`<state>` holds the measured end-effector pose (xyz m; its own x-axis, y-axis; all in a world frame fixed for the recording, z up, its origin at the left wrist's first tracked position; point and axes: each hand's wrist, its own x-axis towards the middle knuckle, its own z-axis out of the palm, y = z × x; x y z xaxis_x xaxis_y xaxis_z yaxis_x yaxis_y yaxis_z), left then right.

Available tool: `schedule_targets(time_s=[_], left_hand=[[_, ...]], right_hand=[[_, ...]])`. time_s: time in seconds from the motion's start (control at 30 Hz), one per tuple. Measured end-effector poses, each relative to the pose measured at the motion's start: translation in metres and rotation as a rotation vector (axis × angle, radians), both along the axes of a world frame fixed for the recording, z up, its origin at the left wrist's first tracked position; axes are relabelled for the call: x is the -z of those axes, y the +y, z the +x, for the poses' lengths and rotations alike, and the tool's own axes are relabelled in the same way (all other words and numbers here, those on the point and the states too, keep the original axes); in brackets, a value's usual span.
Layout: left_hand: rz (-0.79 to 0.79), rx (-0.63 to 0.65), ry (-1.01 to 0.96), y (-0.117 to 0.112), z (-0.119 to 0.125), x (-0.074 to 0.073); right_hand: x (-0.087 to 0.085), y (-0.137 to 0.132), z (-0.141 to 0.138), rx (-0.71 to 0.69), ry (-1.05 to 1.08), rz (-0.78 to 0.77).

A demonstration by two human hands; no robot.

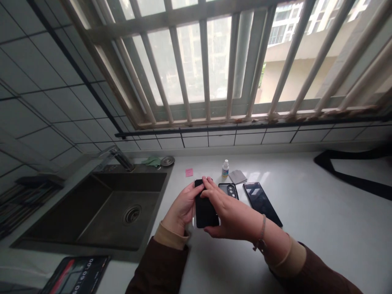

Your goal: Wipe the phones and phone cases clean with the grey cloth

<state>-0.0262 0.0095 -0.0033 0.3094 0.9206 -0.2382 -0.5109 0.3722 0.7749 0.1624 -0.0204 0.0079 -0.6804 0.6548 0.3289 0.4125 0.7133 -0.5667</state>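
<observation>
My left hand [181, 207] grips the left edge of a black smartphone [206, 213], which stands tilted above the white countertop [309, 241]. My right hand [229, 214] lies across the phone's upper right part, with its fingers over the top and its thumb side under the right edge. A beaded bracelet [260, 233] circles my right wrist. Just beyond my right fingers lies a black phone case [229, 190] with round camera openings. To its right rests a second dark smartphone [261, 203], its glass reflecting the window.
A small dropper bottle [225, 168], a grey cloth [237, 177] and a pink sticky note [189, 172] lie farther back. A dark sink [101, 208] with a tap [122, 159] is on my left, and a timer screen [76, 275] lies near the front. A black strap [352, 171] lies at right.
</observation>
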Motion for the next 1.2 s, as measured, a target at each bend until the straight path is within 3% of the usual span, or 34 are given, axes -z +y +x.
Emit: schedule_targets(time_s=[0.13,0.23,0.3,0.43,0.57,0.67,0.87,1.0,1.2], left_hand=[[-0.026,-0.034,-0.012,-0.003,0.012,0.005],[-0.087,0.004,-0.010,-0.006,0.019,0.007],[-0.104,0.052,-0.017,-0.011,0.025,0.008],[-0.100,0.137,-0.052,-0.021,0.037,0.008],[-0.122,0.126,-0.069,-0.024,0.045,0.009],[-0.140,0.094,-0.064,-0.023,0.047,0.011],[-0.182,0.072,-0.066,-0.021,0.047,0.016],[-0.276,0.071,-0.102,-0.022,0.051,0.011],[-0.331,0.188,-0.283,-0.024,0.055,-0.002]], right_hand=[[0.008,-0.005,0.011,0.113,0.215,-0.117],[0.019,0.000,0.019,0.456,0.450,-0.232],[0.027,0.007,0.022,0.617,0.524,-0.396],[0.036,0.015,0.022,0.539,0.647,-0.797],[0.038,0.013,0.020,0.514,0.706,-0.961],[0.040,0.013,0.021,0.547,0.673,-0.901],[0.042,0.016,0.025,0.670,0.342,-0.461],[0.042,0.017,0.025,0.743,0.293,-0.451],[0.041,0.019,0.030,0.853,0.281,-0.429]])
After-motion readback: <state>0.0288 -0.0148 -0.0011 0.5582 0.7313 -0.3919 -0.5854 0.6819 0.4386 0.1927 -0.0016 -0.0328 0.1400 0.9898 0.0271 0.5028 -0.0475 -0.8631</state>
